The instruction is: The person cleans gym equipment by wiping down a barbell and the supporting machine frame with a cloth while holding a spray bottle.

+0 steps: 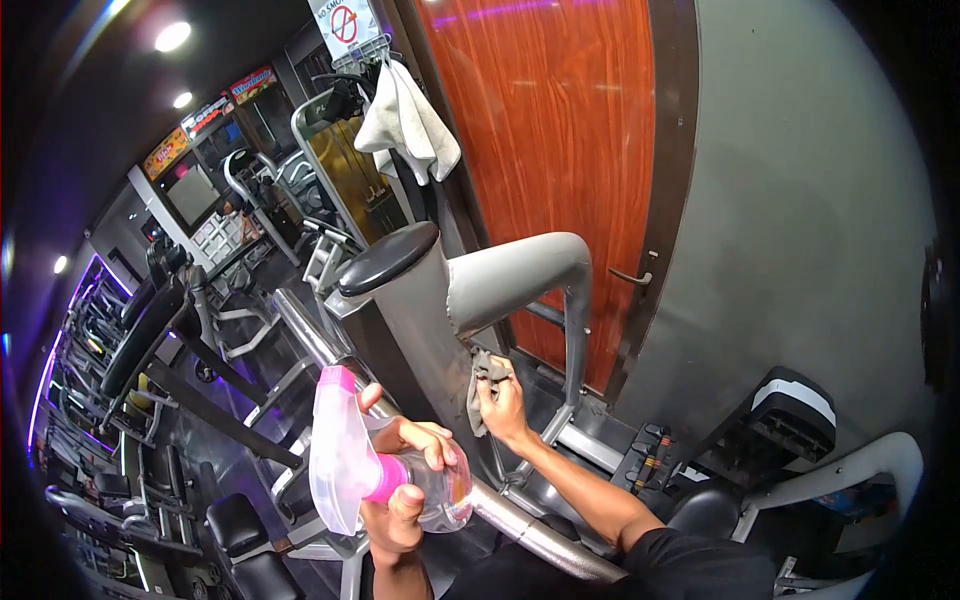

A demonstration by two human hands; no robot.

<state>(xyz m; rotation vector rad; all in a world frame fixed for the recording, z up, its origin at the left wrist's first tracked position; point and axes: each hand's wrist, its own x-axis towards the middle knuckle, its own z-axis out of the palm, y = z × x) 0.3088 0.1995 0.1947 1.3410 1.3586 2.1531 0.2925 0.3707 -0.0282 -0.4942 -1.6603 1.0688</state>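
Observation:
My left hand (408, 515) is wrapped round a clear spray bottle (440, 500) with a pink collar and a pink-and-white spray head (340, 450). The bottle is tilted, its head toward the left. Bunched in my right hand (503, 408) is a grey cloth (480, 385), held against the lower side of a grey machine column (415, 310). A black pad (390, 258) caps that column, and a thick grey tube (520, 270) bends out from it to the right. Below my hands runs a shiny metal bar (540, 545).
A brown wooden door (540, 120) with a handle (632, 277) stands behind the machine, beside a grey wall (800, 200). A white towel (408, 120) hangs near a no-smoking sign (345, 25). Exercise machines (150, 340) fill the left; a black-and-white machine part (790, 410) is at right.

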